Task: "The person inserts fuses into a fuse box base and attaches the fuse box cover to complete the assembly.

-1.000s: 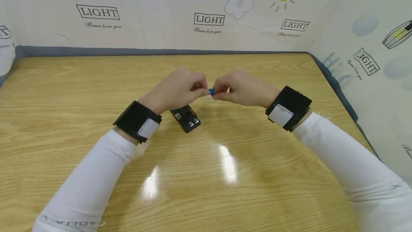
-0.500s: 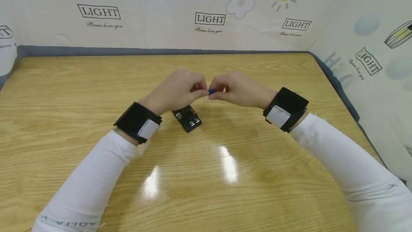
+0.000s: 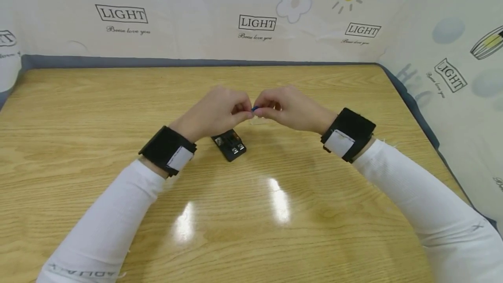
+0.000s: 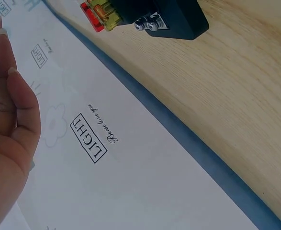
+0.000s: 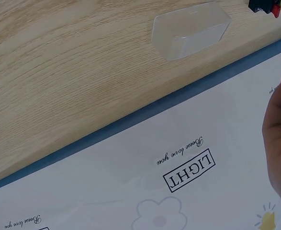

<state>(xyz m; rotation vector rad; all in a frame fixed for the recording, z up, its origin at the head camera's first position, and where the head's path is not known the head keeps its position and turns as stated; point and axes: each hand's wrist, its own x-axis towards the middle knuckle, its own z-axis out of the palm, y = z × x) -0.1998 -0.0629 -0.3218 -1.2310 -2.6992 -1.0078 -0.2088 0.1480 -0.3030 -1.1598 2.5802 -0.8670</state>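
Observation:
Above the table, my left hand point(image 3: 220, 110) and right hand point(image 3: 292, 108) meet fingertip to fingertip in the head view. Between them is a small blue blade fuse point(image 3: 255, 108), mostly covered by the fingers. The right thumb and forefinger pinch it; the left fingertips pinch at its left end. Below the left hand lies a black fuse block point(image 3: 229, 146) with metal screw terminals. The left wrist view shows a red fuse point(image 4: 92, 18) and a yellow fuse point(image 4: 110, 17) seated in the block. The fuse is out of sight in both wrist views.
A clear plastic box point(image 5: 190, 33) stands on the wooden table point(image 5: 73, 62), partly behind the right hand in the head view. Printed white sheeting point(image 3: 188, 21) rises along the table's back and right edges.
My right hand has shifted slightly left, towards the left hand. Less of the blue fuse shows between the fingertips now. The fuse block stays put.

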